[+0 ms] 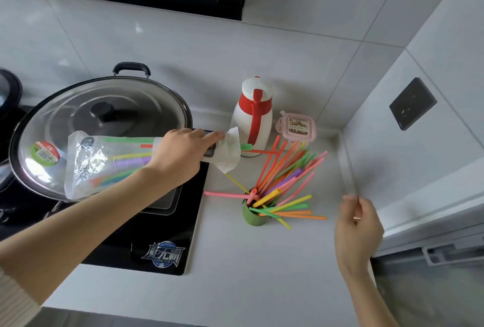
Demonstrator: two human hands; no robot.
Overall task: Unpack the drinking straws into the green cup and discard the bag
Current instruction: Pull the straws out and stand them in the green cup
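Note:
My left hand (180, 155) grips a clear plastic bag (104, 164) around its middle and holds it level above the wok lid, its open end pointing right toward the cup. Several coloured straws still lie inside the bag. One green straw tip (246, 147) pokes out of the bag's mouth. A small green cup (254, 215) stands on the white counter, full of straws (285, 180) that fan out up and to the right. My right hand (357, 227) hovers to the right of the cup with fingers loosely apart and nothing in it.
A covered wok (104, 117) sits on the black induction hob (157, 243) at left. A white and red thermos jug (252, 117) and a small pink lidded box (297, 126) stand behind the cup. The wall corner with a dark socket (412, 104) closes the right side.

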